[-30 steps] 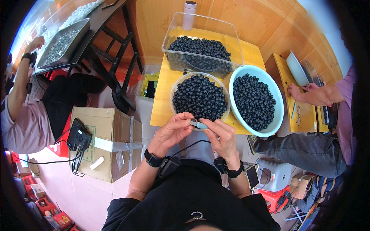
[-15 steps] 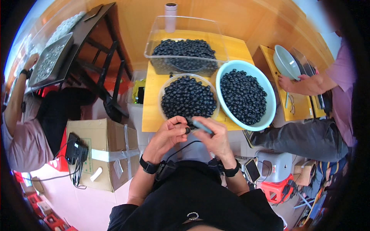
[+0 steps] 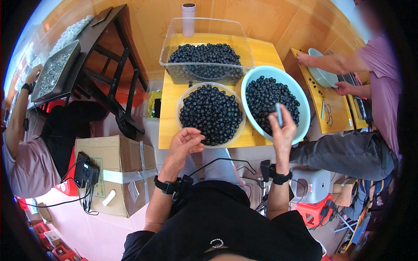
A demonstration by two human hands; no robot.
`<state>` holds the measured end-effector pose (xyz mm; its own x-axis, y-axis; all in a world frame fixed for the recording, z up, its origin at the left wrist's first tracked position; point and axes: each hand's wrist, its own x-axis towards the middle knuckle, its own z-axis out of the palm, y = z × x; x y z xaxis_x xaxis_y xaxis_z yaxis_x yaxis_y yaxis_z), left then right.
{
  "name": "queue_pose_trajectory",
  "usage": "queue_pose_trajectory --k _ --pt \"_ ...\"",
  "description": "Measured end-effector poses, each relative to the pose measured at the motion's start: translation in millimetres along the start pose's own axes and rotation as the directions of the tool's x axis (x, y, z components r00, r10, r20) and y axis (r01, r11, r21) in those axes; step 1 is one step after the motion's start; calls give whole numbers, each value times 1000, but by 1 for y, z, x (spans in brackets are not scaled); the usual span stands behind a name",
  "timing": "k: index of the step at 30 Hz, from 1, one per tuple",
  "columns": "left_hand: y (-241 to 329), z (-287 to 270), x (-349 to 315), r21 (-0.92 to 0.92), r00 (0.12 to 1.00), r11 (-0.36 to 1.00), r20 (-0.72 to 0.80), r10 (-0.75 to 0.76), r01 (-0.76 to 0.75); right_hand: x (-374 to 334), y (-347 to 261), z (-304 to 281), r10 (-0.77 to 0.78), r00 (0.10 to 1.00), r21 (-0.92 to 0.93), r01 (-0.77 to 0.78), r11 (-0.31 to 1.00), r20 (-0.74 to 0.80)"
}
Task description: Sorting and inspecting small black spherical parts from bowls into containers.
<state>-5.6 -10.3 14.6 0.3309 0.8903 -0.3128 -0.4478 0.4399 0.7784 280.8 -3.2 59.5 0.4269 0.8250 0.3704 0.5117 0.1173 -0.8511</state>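
My left hand (image 3: 186, 144) is at the near edge of a round clear tub (image 3: 179, 122) full of round black beads (image 3: 211, 113) with holes. Its fingers are curled toward the thumb; whatever they may pinch is too small to make out. Over the light-blue basin (image 3: 305, 102), my right hand (image 3: 285, 130) is closed round a slim light-blue tool (image 3: 278, 114) that points up between its fingers; its working end cannot be seen. Black beads (image 3: 272, 93) also fill much of this basin, which stands to the right of the tub.
Behind the tub, a clear rectangular bin (image 3: 207, 71) of black beads and a pink flask (image 3: 188, 21) stand on the yellow table (image 3: 170, 100). Left are a taped carton (image 3: 126, 174) and a dark table (image 3: 82, 48). A co-worker (image 3: 379, 87) handles a basin (image 3: 322, 71) at right.
My right hand has moved right, from beside my left hand to over the basin, with the blue tool. The black bead at my left fingertips no longer shows. The co-worker's hand has shifted.
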Motion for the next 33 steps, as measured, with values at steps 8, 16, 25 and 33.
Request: queue_pose_trajectory --k 8,16,25,33 --pt "-16 5 20 378 983 915 -56 175 -141 -15 7 -12 -143 989 -382 125 916 -20" --pt "-20 42 41 933 886 212 180 428 -292 -17 11 -10 -60 998 -422 48 905 -16" --pt "-25 53 44 949 863 95 228 450 -300 -19 5 -8 -52 998 -463 35 886 -25" --pt "-32 37 52 890 841 232 245 483 -392 -20 4 -8 -36 999 -452 17 892 -35"
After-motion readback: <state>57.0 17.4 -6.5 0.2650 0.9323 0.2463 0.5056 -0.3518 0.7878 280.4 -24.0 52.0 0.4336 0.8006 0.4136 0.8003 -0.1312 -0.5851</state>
